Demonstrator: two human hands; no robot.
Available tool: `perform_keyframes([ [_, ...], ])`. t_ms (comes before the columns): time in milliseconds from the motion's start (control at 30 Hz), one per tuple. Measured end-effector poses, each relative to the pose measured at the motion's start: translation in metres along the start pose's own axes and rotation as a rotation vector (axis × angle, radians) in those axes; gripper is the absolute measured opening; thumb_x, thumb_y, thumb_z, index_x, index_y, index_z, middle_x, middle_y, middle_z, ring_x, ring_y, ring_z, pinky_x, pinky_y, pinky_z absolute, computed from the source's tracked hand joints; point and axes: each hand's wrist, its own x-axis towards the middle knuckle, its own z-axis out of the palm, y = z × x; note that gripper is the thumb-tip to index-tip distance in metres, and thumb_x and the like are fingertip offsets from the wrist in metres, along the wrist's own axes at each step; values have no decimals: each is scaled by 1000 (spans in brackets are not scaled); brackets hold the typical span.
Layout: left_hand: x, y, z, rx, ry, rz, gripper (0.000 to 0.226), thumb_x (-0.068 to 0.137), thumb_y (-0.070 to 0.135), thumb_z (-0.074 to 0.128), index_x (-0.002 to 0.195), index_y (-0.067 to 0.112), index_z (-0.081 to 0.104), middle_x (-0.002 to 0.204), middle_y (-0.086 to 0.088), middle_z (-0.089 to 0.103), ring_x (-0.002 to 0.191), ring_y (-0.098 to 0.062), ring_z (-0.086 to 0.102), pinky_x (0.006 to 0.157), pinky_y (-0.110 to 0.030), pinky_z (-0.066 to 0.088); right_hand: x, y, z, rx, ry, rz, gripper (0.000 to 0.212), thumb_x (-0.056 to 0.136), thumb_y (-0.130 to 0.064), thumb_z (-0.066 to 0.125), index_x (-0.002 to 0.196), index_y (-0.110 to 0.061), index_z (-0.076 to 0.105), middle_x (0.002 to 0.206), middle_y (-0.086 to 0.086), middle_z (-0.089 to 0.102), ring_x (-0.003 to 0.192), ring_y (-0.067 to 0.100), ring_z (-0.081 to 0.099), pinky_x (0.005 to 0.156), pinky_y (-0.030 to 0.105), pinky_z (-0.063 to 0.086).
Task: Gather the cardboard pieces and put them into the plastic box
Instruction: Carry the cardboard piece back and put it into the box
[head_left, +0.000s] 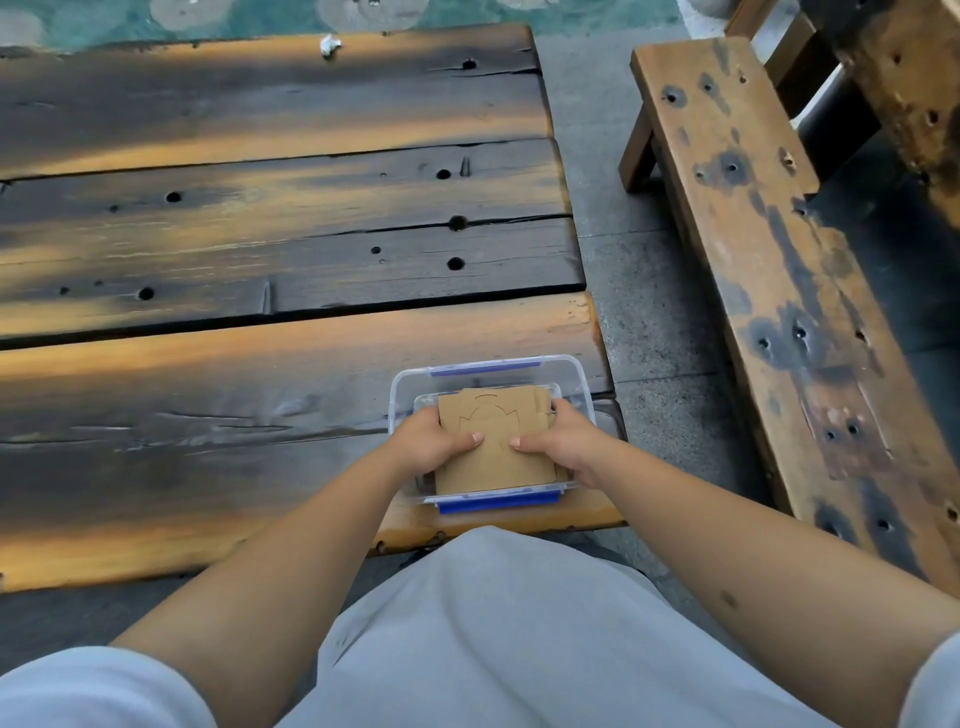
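Note:
A clear plastic box (571, 371) with blue latches stands at the near right corner of the wooden table. A stack of brown cardboard pieces (493, 467) lies over the box's opening; cut outlines show on the top piece. My left hand (434, 441) grips the stack's left edge, thumb on top. My right hand (563, 441) grips the right edge the same way. The lower pieces and the inside of the box are mostly hidden by the top piece.
The table (260, 260) is made of dark, scorched planks with gaps and holes. A small white scrap (330, 45) lies at its far edge. A wooden bench (769, 260) stands to the right across a strip of grey pavement. My lap is close under the table's near edge.

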Motion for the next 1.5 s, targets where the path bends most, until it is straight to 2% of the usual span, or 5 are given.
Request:
perform_keyframes([
  [367,9,4,-4,71,-92,-33,27,74,54,72,88,39,55,92,17,59,83,-1,56,64,-20,45,5,-4,-2,-77,4,-17,64,67,-47,84,117,-21,54,114,-1,64,101,20,62,88,38,53],
  [667,19,14,-7,100,-113,-44,72,65,59,74,127,30,51,123,1,60,109,-22,58,96,-43,49,10,-12,-5,-119,-47,-28,61,69,-39,85,117,-22,52,116,2,64,101,21,62,92,41,53],
  [867,18,16,-12,19,-142,-81,59,73,53,73,123,25,58,120,-1,64,102,-20,62,91,-39,52,14,-18,-5,118,-109,73,68,63,-48,86,119,-20,58,103,-1,72,90,17,71,66,31,56],
  [1233,23,23,-16,181,-211,-127,72,71,62,69,127,19,56,119,-4,64,104,-23,62,94,-40,50,18,-28,-6,-80,-65,39,55,65,-66,75,99,-26,59,103,-2,69,91,18,67,75,33,54],
  [1500,24,27,-21,226,-204,-153,71,66,67,69,120,22,60,110,0,66,96,-18,63,91,-37,52,17,-39,-2,-327,44,75,93,66,-84,49,124,-13,59,118,7,63,100,25,61,85,37,49],
])
